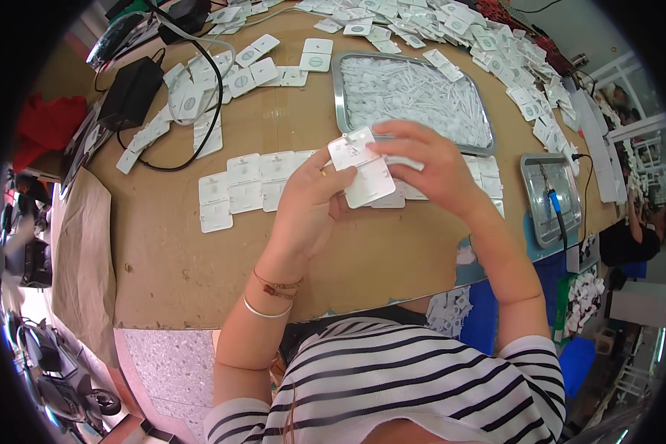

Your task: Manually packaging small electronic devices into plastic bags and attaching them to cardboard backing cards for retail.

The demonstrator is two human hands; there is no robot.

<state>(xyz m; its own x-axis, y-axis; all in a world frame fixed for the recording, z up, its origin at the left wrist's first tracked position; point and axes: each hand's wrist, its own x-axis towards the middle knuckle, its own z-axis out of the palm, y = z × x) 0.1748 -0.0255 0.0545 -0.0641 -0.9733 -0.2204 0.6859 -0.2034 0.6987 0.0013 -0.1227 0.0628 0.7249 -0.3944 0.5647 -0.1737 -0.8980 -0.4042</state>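
My left hand is closed on a white two-panel card, thumb on its face, and holds it tilted above the table. The card's upper panel has small fittings and faint print. My right hand is at the card's right edge, its fingers stretched out, apart and slightly blurred. Fingertips overlap the card's edge; I cannot tell whether they touch it. Beneath and beside the hands, similar white cards lie in overlapping rows. Beyond my right hand stands a metal tray full of small clear-white plastic pieces.
A smaller metal tray at the right holds a blue-handled soldering iron. Heaps of white cards cover the far right. At the left are a black power adapter, a looping black cable and more cards.
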